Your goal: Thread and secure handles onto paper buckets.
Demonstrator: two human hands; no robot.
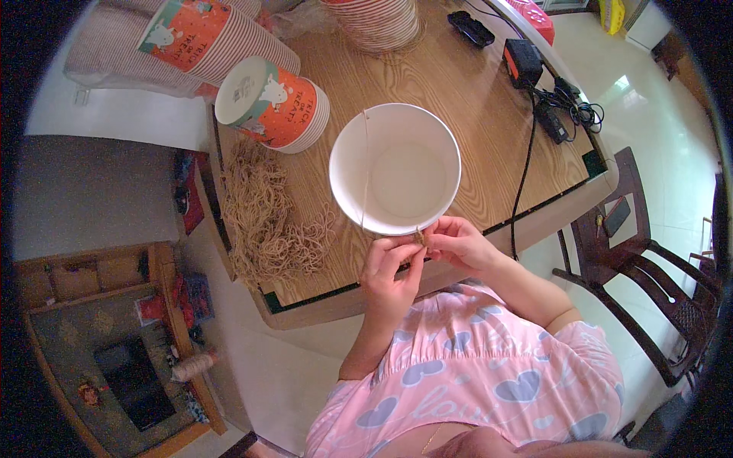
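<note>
Head view: I look down on a wood-grain tabletop (473, 91), reading the clock from the middle of the white bucket (351, 168).
White bucket: mouth up near the tabletop's near edge, a twine strand (366, 153) crossing its mouth from 11 to 7 o'clock.
Left hand (391, 267): at 6 o'clock, thumb and fingertip pinching a short brown end of twine (420, 237) by the rim.
Right hand (462, 246): at 5 o'clock, pinching that end too; whether the rim is also caught I can't tell, as fingers cover it.
Crowding the left: twine heap (263, 214) between 8 and 9, tipped orange bucket stack (286, 111) at 10, larger stack (221, 46) beyond.
Far side: upright stack (374, 23) at 12, black tray (471, 29) at 1.
Cable side: black-and-orange box (523, 62) between 1 and 2; a black cable (527, 164) at 3 drops over the edge.
Off the table: dark chair (630, 183) between 3 and 4.
</note>
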